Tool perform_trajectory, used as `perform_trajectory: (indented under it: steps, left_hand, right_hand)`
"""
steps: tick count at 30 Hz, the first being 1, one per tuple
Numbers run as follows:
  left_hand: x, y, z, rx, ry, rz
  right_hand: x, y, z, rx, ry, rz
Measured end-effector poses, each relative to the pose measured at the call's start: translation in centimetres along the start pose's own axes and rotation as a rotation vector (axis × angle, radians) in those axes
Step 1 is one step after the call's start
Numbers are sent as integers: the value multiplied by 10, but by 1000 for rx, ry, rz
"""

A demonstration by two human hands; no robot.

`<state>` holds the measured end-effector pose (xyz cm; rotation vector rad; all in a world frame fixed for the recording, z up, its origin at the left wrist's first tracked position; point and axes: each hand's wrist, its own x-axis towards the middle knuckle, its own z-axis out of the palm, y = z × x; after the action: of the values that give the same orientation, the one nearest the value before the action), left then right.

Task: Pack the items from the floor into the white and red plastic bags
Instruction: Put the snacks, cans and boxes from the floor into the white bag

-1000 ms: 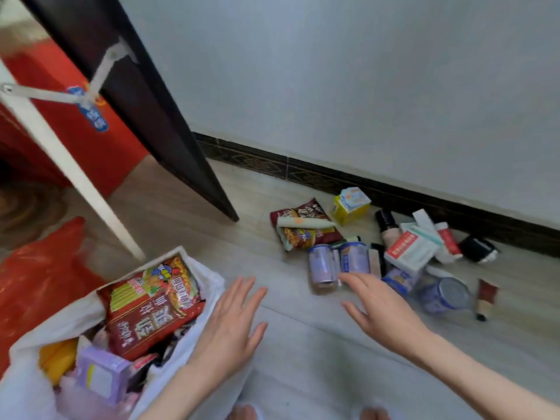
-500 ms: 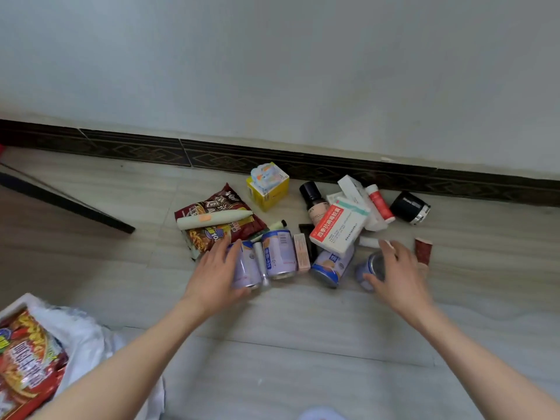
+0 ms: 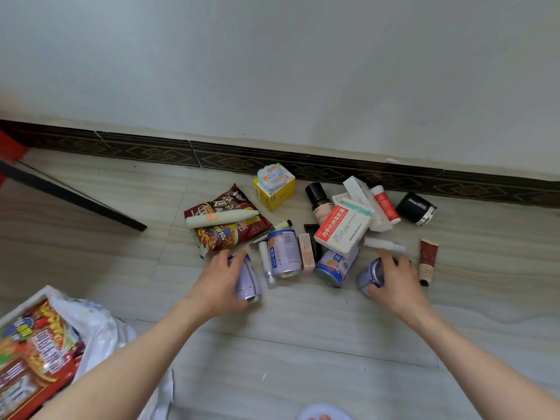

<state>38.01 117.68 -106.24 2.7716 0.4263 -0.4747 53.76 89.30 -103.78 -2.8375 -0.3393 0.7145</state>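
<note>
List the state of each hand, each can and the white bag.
Left hand: grips the leftmost can, lying on its side.
Right hand: grips the rightmost can, on its side.
Second can: on its side, untouched.
Third can: on its side, partly under the red-and-white box.
White bag: open, a snack packet inside.

Both bare forearms extended forward, palms down. Left hand point(image 3: 218, 278) fingers curled in a grip; right hand point(image 3: 394, 283) likewise.
</note>
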Motion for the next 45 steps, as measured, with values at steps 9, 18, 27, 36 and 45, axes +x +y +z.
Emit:
perform_trajectory:
  steps: [9,18,27,36,45]
  left_hand:
    - [-115,-15,-30,-229,40,24]
    - [-241,-66,-93,-383,245,-221]
    - [-361,-141,-73,-685,571,-689]
    - [-404,-196,-19,-847,747,-1148]
    - [-367,-217,-5,-972,679,-1342]
  right_hand:
    - [-94,-50,-7,-32,55,-195]
    - [-170,-200,-69,-50,-17,-688]
    - [-244,-321,-13,-161,-206,-921]
    - [-273,-378,105,203,-418,-758]
    - [-263,-362,150,204,-471,-730]
